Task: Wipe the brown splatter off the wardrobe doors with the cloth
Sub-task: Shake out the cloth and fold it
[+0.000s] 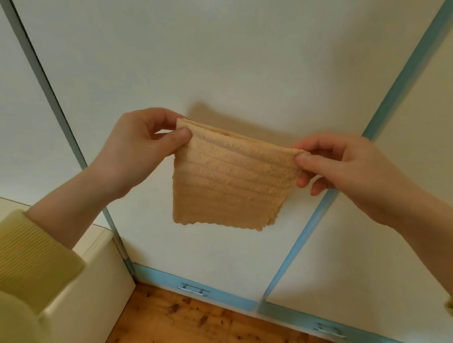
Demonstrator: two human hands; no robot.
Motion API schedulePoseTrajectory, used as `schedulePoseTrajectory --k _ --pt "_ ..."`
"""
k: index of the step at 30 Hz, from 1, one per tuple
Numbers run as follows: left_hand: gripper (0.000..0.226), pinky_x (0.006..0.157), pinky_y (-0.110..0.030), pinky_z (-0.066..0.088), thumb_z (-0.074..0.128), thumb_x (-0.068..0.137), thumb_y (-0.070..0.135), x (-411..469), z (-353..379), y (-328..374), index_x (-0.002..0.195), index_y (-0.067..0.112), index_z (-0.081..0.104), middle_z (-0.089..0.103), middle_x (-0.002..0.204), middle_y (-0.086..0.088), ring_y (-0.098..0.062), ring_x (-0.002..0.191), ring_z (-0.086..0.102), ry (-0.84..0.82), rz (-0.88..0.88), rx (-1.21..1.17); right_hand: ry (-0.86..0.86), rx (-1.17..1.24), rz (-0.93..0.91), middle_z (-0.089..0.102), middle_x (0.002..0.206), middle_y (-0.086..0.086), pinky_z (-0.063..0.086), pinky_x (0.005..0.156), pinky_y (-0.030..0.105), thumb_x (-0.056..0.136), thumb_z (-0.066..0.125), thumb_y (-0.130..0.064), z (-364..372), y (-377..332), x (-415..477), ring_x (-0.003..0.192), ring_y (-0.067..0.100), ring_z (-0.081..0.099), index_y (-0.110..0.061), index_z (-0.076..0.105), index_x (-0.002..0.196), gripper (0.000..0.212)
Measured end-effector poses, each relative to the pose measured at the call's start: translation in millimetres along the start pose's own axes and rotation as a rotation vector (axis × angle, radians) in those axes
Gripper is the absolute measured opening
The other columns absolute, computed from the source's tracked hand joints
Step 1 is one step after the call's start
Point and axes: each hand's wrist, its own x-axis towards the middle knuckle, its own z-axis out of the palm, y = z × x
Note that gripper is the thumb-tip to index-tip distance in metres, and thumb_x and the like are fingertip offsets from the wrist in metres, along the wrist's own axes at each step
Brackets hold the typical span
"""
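A folded tan ribbed cloth (227, 182) hangs in front of the white wardrobe door (214, 58). My left hand (138, 149) pinches its upper left corner between thumb and fingers. My right hand (354, 172) pinches the upper right corner, so the top edge is stretched between both hands. The cloth hangs a little away from the door and casts a shadow on it. No brown splatter shows on the door panels in view.
Blue trim strips (403, 84) frame the white doors, with a second door (418, 211) at right. Small metal fittings (194, 289) sit on the bottom blue rail. Below lies a speckled wooden floor (222, 334). A cream cabinet (89, 277) stands at lower left.
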Motion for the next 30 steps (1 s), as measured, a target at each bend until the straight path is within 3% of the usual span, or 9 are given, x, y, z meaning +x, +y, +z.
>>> schedulePoseTrajectory --k 4,7,9,15,30 --pt "0.012 0.074 -0.018 0.049 0.061 0.085 0.014 12 -35 26 0.085 0.025 0.065 0.066 0.087 0.008 -0.007 0.078 0.059 -0.001 -0.056 0.061 0.000 -0.004 0.061 0.065 0.075 0.001 0.049 0.052 0.017 0.089 0.054 -0.009 2 -46 3 0.061 0.004 0.062 -0.018 0.066 0.087 0.015" --pt "0.014 0.053 -0.011 0.041 0.061 0.084 0.012 16 -57 41 0.082 0.025 0.065 0.063 0.080 0.010 -0.006 0.060 0.050 0.002 -0.132 0.057 -0.023 0.022 0.111 0.064 0.073 0.002 0.050 0.052 0.018 0.088 0.055 -0.009 6 -76 5 0.060 0.004 0.061 -0.015 0.066 0.089 0.014" --pt "0.015 0.048 -0.012 0.041 0.059 0.084 0.007 20 -73 53 0.082 0.021 0.065 0.063 0.078 0.006 -0.002 0.052 0.051 -0.005 -0.186 0.014 -0.043 0.031 0.134 0.064 0.074 0.000 0.050 0.052 0.018 0.088 0.055 -0.008 8 -98 8 0.059 0.003 0.061 -0.014 0.066 0.089 0.013" --pt "0.015 0.065 -0.026 0.048 0.056 0.085 0.002 27 -105 82 0.084 0.014 0.065 0.064 0.082 -0.005 -0.015 0.070 0.059 0.014 -0.310 -0.114 -0.068 0.082 0.196 0.064 0.077 0.002 0.050 0.054 0.018 0.089 0.054 -0.008 15 -139 17 0.062 0.003 0.061 -0.012 0.067 0.093 0.014" --pt "0.017 0.078 -0.035 0.051 0.054 0.085 0.001 18 -148 130 0.084 0.013 0.065 0.063 0.083 -0.010 -0.021 0.077 0.058 0.169 -0.394 -0.172 -0.182 0.109 0.142 0.065 0.078 0.004 0.051 0.058 0.016 0.087 0.055 -0.008 16 -197 18 0.065 0.006 0.061 -0.013 0.066 0.093 0.014"
